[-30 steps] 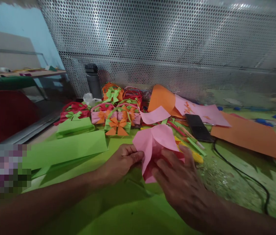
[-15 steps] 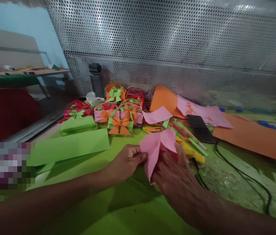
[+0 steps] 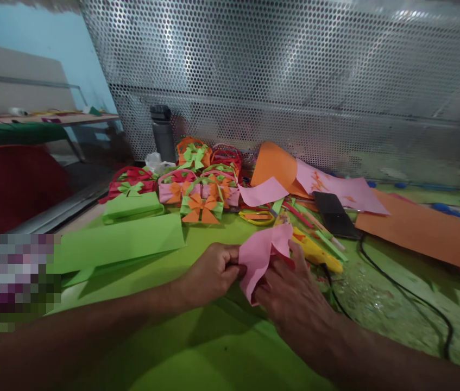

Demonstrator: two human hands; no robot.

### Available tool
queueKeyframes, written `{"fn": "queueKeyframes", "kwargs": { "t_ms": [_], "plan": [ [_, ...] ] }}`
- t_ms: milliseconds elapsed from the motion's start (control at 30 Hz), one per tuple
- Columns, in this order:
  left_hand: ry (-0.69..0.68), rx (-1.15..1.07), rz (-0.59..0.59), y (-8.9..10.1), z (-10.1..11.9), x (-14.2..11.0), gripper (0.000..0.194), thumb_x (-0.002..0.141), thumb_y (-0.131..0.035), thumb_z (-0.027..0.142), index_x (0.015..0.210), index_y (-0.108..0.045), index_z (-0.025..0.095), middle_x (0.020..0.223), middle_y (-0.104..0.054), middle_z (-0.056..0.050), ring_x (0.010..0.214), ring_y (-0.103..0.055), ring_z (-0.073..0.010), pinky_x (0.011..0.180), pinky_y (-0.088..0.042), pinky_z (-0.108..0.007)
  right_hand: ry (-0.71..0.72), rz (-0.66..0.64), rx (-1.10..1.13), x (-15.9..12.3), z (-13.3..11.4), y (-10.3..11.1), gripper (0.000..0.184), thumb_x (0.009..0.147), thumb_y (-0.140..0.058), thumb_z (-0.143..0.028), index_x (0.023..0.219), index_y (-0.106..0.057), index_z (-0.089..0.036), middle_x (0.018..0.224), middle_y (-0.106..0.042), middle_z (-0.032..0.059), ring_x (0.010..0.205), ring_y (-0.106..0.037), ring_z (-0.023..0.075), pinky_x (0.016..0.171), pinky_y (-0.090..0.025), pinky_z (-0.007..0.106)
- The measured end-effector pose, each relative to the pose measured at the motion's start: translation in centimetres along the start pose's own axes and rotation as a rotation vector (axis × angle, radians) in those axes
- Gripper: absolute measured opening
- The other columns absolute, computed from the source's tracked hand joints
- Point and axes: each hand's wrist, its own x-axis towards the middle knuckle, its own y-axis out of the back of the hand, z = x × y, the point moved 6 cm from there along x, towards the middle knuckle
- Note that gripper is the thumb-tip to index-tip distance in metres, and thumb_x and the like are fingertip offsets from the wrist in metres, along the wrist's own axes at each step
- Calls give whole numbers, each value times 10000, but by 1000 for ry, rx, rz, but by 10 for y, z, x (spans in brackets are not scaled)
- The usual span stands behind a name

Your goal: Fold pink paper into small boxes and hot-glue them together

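A folded piece of pink paper is held between both hands above the green table surface. My left hand pinches its left edge between thumb and fingers. From the right, my right hand grips the paper, with some fingers reaching into the fold and partly hidden by it. Just beyond the hands lie a yellow glue gun with a black cord and yellow-handled scissors. Left of them rests a folded green paper piece.
Several small paper bags with bows stand at the back, near a dark bottle. A black phone lies beside pink sheets and orange sheets. A perforated metal panel rises behind the table.
The pink paper's upper flaps have drawn closer together and sit slightly lower. My left hand has moved a little to the right, still pinching the edge.
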Motion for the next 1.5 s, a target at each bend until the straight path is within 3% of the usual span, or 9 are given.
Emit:
{"fn": "queueKeyframes", "kwargs": {
  "t_ms": [200, 267, 433, 600, 833, 1333, 1500],
  "plan": [
    [6, 134, 89, 8, -3, -1, 167, 699, -476, 115, 536, -507, 120, 520, -415, 56, 490, -333, -64, 451, -262, -165, -37, 35, 46, -2, 6, 5, 191, 728, -527, -109, 858, -572, -242, 834, -636, 3, 890, -515, 220, 985, -91, 552],
    [10, 126, 87, 8, -4, -1, 179, 708, -469, 121, 530, -489, 124, 509, -388, 60, 481, -304, -61, 441, -241, -169, -52, 21, 61, -3, 8, 4, 209, 733, -503, -92, 849, -568, -252, 774, -627, -13, 860, -520, 210, 995, -67, 550],
    [-14, 54, 52, 8, 0, 0, 181, 726, -460, 119, 550, -500, 122, 524, -378, 64, 492, -298, -58, 449, -248, -163, -53, -8, 109, -6, 12, -2, 285, 752, -486, -106, 939, -558, -309, 888, -629, -30, 932, -505, 205, 998, -28, 553],
    [-39, 24, -8, 8, 0, 2, 159, 705, -450, 78, 574, -533, 111, 546, -429, 57, 506, -343, -57, 468, -277, -158, -66, 19, 140, -9, 15, -2, 262, 780, -456, -98, 915, -574, -290, 852, -621, -26, 909, -498, 179, 1003, -4, 533],
    [-31, -26, -141, 3, 2, 2, 218, 666, -410, 31, 698, -608, 115, 630, -587, 16, 639, -529, -114, 594, -409, -191, -101, 72, 153, -8, 16, 6, 249, 720, -495, -60, 853, -581, -252, 813, -630, -21, 825, -508, 178, 1006, -42, 524],
    [-99, 222, -240, 3, 14, 0, 315, 614, -368, -49, 764, -603, 98, 724, -635, 3, 669, -563, -120, 588, -392, -192, -83, 69, 138, -11, 18, -6, 214, 754, -514, -97, 871, -589, -259, 831, -643, -19, 886, -529, 208, 978, -38, 578],
    [-151, 223, -305, 3, 22, -3, 418, 612, -328, -81, 849, -603, 126, 828, -644, 6, 753, -576, -112, 682, -414, -191, -62, 115, 94, -10, 19, -5, 234, 746, -501, -86, 863, -591, -268, 800, -637, -27, 871, -531, 207, 975, -38, 586]
  ]
}}
